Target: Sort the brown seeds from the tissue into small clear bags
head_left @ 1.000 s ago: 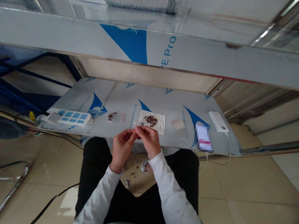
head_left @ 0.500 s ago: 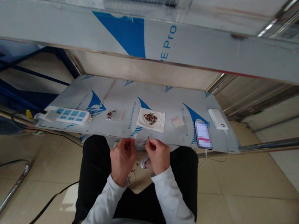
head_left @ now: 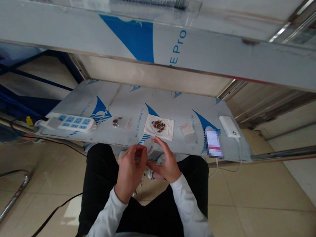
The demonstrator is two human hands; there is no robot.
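Note:
My left hand (head_left: 130,169) is above my lap at the table's front edge, its thumb and fingers pinched together. A small clear plastic bag (head_left: 150,149) shows faintly beside those fingertips. Close by on the right, my right hand (head_left: 168,164) has its index finger and thumb spread apart, the thumb reaching toward the left fingers. Just beyond both hands, a heap of small brown screw-like pieces (head_left: 159,126) lies on a white cloth (head_left: 168,133). Whatever tiny part may be inside the left fingers is hidden.
On the film-covered table (head_left: 137,97) are a power strip (head_left: 77,123), a small bag with dark pieces (head_left: 117,121), another clear bag (head_left: 188,130), a phone (head_left: 214,142) and a white power bank (head_left: 229,126). A shelf edge (head_left: 207,51) crosses above.
My right hand has opened from a pinch, its index finger stretching out toward the cloth and its thumb moving closer to my left hand. The left hand has stayed pinched nearly in place.

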